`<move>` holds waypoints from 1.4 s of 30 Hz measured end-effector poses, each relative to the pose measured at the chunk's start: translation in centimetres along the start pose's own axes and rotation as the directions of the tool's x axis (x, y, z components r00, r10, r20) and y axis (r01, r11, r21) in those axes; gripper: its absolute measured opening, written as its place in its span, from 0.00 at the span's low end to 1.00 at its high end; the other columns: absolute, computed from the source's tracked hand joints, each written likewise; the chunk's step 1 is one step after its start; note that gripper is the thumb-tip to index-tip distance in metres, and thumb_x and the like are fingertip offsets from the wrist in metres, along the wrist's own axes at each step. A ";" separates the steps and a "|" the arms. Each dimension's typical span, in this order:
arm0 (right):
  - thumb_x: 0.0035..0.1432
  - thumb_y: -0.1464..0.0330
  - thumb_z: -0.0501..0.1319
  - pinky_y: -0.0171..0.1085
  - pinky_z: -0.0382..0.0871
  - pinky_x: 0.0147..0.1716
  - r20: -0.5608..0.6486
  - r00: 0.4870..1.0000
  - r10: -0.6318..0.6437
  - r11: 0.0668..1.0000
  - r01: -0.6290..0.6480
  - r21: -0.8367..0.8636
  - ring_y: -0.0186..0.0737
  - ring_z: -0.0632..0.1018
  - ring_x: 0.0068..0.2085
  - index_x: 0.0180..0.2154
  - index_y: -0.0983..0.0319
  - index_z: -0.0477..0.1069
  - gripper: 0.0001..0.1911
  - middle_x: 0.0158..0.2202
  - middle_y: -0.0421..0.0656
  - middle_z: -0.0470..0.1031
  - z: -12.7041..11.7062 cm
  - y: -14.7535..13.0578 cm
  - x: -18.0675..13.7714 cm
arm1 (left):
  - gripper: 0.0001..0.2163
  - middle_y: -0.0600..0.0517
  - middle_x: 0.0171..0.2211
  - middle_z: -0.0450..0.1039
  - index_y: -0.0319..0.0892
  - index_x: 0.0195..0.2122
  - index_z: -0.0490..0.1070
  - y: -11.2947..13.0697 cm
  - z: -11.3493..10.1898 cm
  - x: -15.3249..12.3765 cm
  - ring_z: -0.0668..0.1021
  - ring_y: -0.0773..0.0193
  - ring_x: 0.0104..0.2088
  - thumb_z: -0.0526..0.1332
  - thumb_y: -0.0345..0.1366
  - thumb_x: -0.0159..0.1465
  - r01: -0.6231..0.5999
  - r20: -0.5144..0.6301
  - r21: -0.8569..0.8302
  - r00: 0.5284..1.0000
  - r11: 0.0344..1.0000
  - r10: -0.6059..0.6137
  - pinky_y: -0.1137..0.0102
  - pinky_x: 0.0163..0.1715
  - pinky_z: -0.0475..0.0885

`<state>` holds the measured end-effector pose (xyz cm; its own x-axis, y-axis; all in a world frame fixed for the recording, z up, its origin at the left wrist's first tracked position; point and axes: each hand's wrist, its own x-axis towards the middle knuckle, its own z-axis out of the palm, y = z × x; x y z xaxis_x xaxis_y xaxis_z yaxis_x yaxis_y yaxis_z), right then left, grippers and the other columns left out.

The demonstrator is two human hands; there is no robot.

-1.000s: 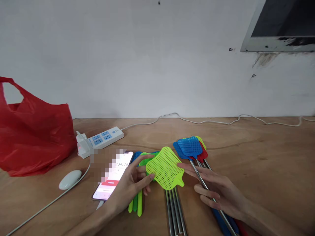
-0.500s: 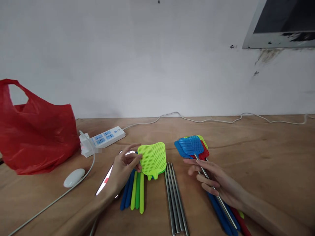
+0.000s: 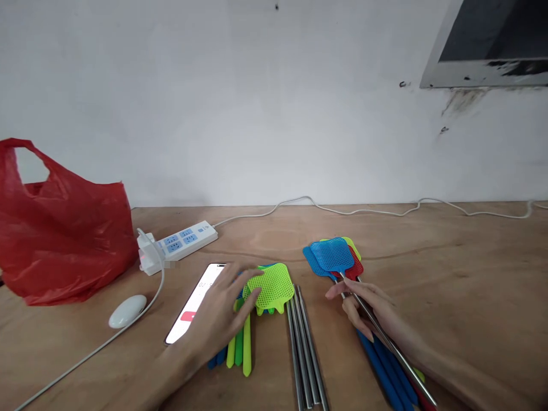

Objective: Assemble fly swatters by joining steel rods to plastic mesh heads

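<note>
My left hand [image 3: 222, 311] reaches over a stack of loose fly swatter heads, fingers spread, its tips at the yellow-green head [image 3: 272, 288] on top. Green and blue edges peek out beneath that head. Below the stack lie green and yellow-green handles [image 3: 247, 348], with blue ones partly covered by my hand. Several metal rods [image 3: 305, 348] lie side by side in the middle. At right, my right hand [image 3: 370, 308] has its fingers closed around the metal shaft of a blue fly swatter [image 3: 331, 255]. Under it rest other swatters, including a red one [image 3: 356, 265].
A lit phone [image 3: 188, 311] lies beside my left forearm. Farther left are a white mouse-shaped object [image 3: 127, 311], a white power strip [image 3: 184, 242] and a red plastic bag [image 3: 64, 240]. A white cable [image 3: 363, 212] runs along the wall.
My left hand has let go of the yellow-green head's edge, and that head now lies flatter on the stack. My right hand has shifted slightly; the held shaft's near end has swung right.
</note>
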<state>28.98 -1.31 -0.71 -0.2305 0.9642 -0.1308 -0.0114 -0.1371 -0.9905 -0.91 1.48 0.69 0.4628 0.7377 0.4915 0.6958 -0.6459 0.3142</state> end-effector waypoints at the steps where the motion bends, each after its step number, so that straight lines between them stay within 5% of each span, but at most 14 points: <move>1: 0.62 0.46 0.53 0.32 0.44 0.15 -0.020 1.000 -0.008 1.000 0.008 -0.029 0.29 0.52 0.12 0.40 0.69 0.75 0.31 0.08 0.32 0.58 0.0 -0.2 -0.1 | 0.13 0.46 0.55 0.71 0.48 0.56 0.70 0.4 0.0 -0.1 0.73 0.50 0.54 0.54 0.37 0.72 -0.047 0.083 -0.027 0.995 0.999 0.049 0.55 0.54 0.70; 7: 0.63 0.47 0.53 0.32 0.45 0.16 -0.146 0.988 -0.058 0.994 0.044 -0.098 0.29 0.48 0.12 0.37 0.65 0.73 0.27 0.08 0.28 0.51 0.2 -0.5 -0.3 | 0.19 0.48 0.59 0.71 0.49 0.64 0.63 1.2 0.2 -0.6 0.71 0.50 0.60 0.56 0.40 0.72 -0.093 0.333 -0.112 0.934 0.989 0.125 0.53 0.59 0.67; 17: 0.61 0.60 0.55 0.31 0.53 0.16 -0.153 0.985 -0.084 0.993 0.069 -0.101 0.32 0.57 0.18 0.58 0.61 0.61 0.25 0.19 0.30 0.57 0.5 0.3 -0.5 | 0.16 0.44 0.56 0.69 0.46 0.59 0.66 0.6 0.3 -0.7 0.74 0.48 0.54 0.55 0.40 0.72 -0.040 0.354 -0.061 0.934 0.997 0.059 0.52 0.53 0.72; 26: 0.62 0.66 0.57 0.33 0.62 0.22 -0.054 0.953 -0.299 0.874 0.251 -0.415 0.34 0.67 0.25 0.69 0.55 0.42 0.38 0.34 0.38 0.71 0.4 2.6 -0.1 | 0.15 0.44 0.56 0.66 0.46 0.58 0.65 0.7 0.8 -0.9 0.72 0.49 0.56 0.54 0.39 0.72 -0.057 0.362 -0.040 0.930 0.998 0.068 0.52 0.55 0.71; 29: 0.59 0.68 0.59 0.32 0.62 0.21 -0.058 0.945 -0.322 0.825 0.250 -0.507 0.32 0.68 0.25 0.67 0.53 0.50 0.36 0.40 0.42 0.73 0.1 3.2 0.1 | 0.14 0.44 0.56 0.66 0.46 0.58 0.65 0.7 0.7 -0.9 0.72 0.49 0.55 0.54 0.39 0.73 -0.056 0.364 -0.051 0.929 0.997 0.071 0.51 0.55 0.71; 34: 0.56 0.69 0.61 0.31 0.66 0.20 -0.004 0.921 -0.390 0.724 0.304 -0.619 0.35 0.70 0.26 0.57 0.57 0.67 0.25 0.28 0.38 0.68 0.0 3.1 0.0 | 0.12 0.44 0.56 0.66 0.45 0.56 0.65 0.9 0.6 -0.9 0.71 0.50 0.56 0.54 0.38 0.73 -0.066 0.358 -0.066 0.930 0.996 0.085 0.52 0.55 0.71; 39: 0.58 0.69 0.60 0.31 0.71 0.18 0.030 0.919 -0.392 0.743 0.336 -0.578 0.32 0.74 0.27 0.52 0.58 0.71 0.19 0.51 0.49 0.70 0.3 3.1 -0.1 | 0.11 0.45 0.54 0.68 0.45 0.54 0.66 1.3 0.3 -1.1 0.71 0.52 0.55 0.55 0.34 0.72 -0.146 0.346 -0.121 0.921 0.982 0.179 0.56 0.55 0.70; 42: 0.61 0.70 0.57 0.32 0.70 0.19 0.048 0.874 -0.484 0.657 0.399 -0.640 0.34 0.74 0.26 0.48 0.59 0.72 0.14 0.40 0.46 0.74 0.3 2.9 -0.1 | 0.09 0.47 0.51 0.71 0.45 0.51 0.69 1.8 0.0 -1.0 0.72 0.54 0.54 0.55 0.32 0.71 -0.222 0.333 -0.181 0.903 0.958 0.272 0.57 0.57 0.68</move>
<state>28.65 -1.87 -3.57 -0.2426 0.8981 0.3668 0.5235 0.4395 -0.7299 -0.14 -0.40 0.78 0.7900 0.5559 0.2585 0.4647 -0.8180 0.3388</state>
